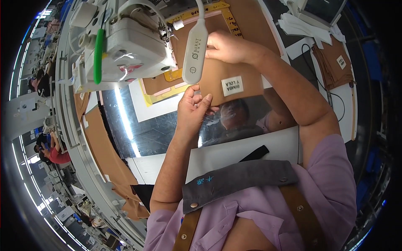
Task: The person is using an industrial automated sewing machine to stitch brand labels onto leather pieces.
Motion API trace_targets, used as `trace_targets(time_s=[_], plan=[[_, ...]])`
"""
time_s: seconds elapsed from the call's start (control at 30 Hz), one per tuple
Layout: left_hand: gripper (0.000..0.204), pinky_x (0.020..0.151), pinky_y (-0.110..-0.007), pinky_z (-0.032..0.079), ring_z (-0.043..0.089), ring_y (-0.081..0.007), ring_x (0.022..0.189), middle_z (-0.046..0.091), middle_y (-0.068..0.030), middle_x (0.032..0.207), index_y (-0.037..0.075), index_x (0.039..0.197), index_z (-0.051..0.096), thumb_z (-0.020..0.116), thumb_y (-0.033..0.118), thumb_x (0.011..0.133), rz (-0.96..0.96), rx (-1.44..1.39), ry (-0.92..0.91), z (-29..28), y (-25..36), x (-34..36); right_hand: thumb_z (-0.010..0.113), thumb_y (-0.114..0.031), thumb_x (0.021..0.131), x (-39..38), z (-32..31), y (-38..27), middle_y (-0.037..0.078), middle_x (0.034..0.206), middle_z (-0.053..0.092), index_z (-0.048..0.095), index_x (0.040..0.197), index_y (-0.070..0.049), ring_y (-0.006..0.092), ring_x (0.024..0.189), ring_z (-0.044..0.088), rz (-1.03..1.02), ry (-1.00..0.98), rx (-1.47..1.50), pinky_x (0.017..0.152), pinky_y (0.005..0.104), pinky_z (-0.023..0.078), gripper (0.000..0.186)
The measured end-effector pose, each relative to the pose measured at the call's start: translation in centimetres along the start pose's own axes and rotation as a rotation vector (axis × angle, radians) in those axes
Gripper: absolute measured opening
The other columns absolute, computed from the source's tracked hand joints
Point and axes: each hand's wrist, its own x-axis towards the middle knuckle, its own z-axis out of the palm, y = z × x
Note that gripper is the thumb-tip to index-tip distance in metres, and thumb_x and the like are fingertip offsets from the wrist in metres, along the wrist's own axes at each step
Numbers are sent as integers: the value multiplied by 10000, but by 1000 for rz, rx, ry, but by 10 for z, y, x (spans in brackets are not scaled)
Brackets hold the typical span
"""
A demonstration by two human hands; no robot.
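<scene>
A brown fabric piece [247, 79] with a white printed label [232, 86] stitched or stuck on it is held up between my hands. My left hand [193, 108] pinches its lower left corner between thumb and fingers. At its upper edge is my right hand [230, 47], fingers curled on the piece; their tips are partly behind a white lamp [195, 52]. Just left of the lamp stands a white sewing machine [130, 52]. Under and beyond the piece lies a yellow-edged template [178, 75] with brown fabric in it.
A shiny metal plate [155, 133] covers the work surface. At the right, labelled brown pieces [333, 62] lie stacked beside a black cable [320, 75]. White sheets [299, 27] lie near a monitor [322, 10]. More brown fabric [104, 142] drapes at the left. Other people sit farther left.
</scene>
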Motion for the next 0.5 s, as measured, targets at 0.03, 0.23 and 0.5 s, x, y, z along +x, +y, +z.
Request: trace_targets(time_s=[0.03,0.23,0.5], plan=[[317,641,-220,539,723,-135,748,739,-93,946,5,1289,518,642,133,1027,0,4,-14,0,0,5,674,-278,971,6,-5,3,110,923,753,712,1078,-67,253,838,713,8,11,-3,776,377,532,240],[277,646,-215,526,712,-123,736,732,-94,907,-6,1247,533,634,138,1033,60,66,-9,-7,-6,20,756,-175,856,52,6,7,85,1045,760,713,1164,-120,293,1013,711,-117,122,-196,884,407,558,315],[282,671,-212,525,713,-122,758,728,-83,904,-10,1261,541,632,130,1034,55,89,26,-7,-18,16,822,-214,765,63,24,6,55,983,719,732,939,-69,248,1011,681,-80,-47,-220,884,409,549,243]])
